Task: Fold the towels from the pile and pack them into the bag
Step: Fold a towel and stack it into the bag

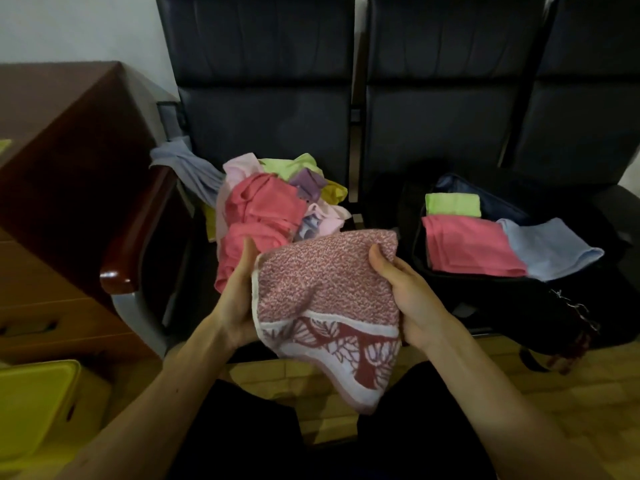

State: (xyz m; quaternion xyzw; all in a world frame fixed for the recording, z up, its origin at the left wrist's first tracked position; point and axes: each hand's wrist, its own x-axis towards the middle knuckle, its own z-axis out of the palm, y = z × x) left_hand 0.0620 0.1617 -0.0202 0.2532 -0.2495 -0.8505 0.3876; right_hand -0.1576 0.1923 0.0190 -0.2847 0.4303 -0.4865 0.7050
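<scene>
I hold a red-and-white speckled towel (329,292) with a leaf-pattern border in front of me, above my lap. My left hand (239,299) grips its left edge and my right hand (405,292) grips its right edge, thumb on top. The lower corner hangs down. Behind it, a loose pile of towels (266,206) in pink, green, purple and yellow lies on the left seat. On the middle seat an open black bag (519,299) holds a folded green towel (452,204), a folded pink towel (467,245) and a folded light blue towel (550,247).
A row of black chairs (263,98) stands against the wall. A grey-blue cloth (187,164) drapes over the left armrest. A brown wooden desk (62,150) is at the left, a yellow box (34,407) on the floor below it.
</scene>
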